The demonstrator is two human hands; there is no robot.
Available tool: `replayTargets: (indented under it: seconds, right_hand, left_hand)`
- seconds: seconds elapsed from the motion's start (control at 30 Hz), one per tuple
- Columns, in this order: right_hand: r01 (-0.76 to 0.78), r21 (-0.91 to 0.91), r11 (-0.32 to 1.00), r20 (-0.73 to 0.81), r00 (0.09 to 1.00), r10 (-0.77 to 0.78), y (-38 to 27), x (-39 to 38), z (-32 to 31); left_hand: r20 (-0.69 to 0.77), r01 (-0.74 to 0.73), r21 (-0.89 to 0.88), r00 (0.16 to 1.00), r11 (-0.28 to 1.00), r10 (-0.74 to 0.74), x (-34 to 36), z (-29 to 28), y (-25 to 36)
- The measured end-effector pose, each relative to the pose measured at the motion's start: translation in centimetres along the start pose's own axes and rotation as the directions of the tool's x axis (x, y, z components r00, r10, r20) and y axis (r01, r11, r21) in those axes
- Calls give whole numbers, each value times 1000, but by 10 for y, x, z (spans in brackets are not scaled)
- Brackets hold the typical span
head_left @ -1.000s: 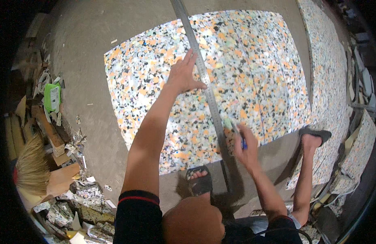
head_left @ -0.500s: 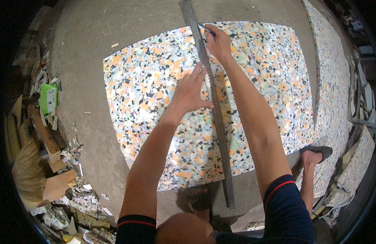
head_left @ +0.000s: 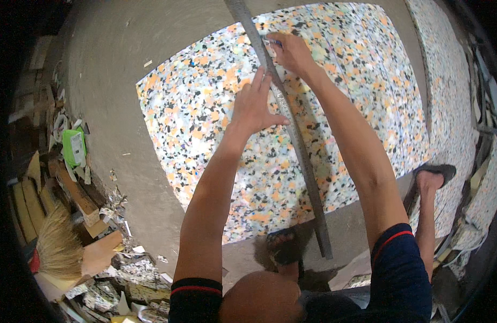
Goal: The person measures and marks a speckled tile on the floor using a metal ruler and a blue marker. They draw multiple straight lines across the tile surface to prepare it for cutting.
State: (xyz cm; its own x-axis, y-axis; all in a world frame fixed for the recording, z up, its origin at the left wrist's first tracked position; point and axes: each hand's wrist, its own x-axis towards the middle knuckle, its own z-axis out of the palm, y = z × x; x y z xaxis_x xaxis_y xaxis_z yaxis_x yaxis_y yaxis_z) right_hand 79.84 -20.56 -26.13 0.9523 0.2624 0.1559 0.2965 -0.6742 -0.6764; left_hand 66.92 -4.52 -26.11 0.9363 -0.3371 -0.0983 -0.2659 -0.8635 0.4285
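A speckled foam sheet [head_left: 205, 134], white with orange and black flecks, lies flat on the floor in front of me. Across it runs a long grey metal straightedge [head_left: 309, 177], reaching past both the far and near edges of the sheet. My left hand [head_left: 252, 107] rests on the sheet with fingers and thumb spread, fingertips and thumb tip on the straightedge. Close to the far end of the sheet, my right hand [head_left: 292, 54] grips a dark pen [head_left: 274, 42], its tip beside the straightedge's right side. Faint lines cross the right part of the sheet.
More speckled foam sheet [head_left: 447, 97] lies along the right. At the left are a green packet [head_left: 74, 148], a straw broom [head_left: 59, 242], wood pieces and foam scraps [head_left: 133, 269]. A sandalled foot [head_left: 432, 178] stands at the sheet's near right corner.
My right hand with the pen has come along the straightedge toward me, nearer to my left hand. My left hand keeps its place on the straightedge. The whole view has shifted and turned slightly.
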Motion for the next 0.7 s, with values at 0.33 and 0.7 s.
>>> replayTargets:
  seconds: [0.33, 0.7]
  right_hand:
    - [-55, -27, 998, 43, 997, 56, -45, -263, -64]
    - [-294, -124, 948, 277, 907, 318, -93, -472, -129]
  left_hand:
    - [-132, -69, 81, 988, 994, 80, 4, 29, -20]
    - [22, 89, 52, 996, 995, -90, 6, 0, 11]
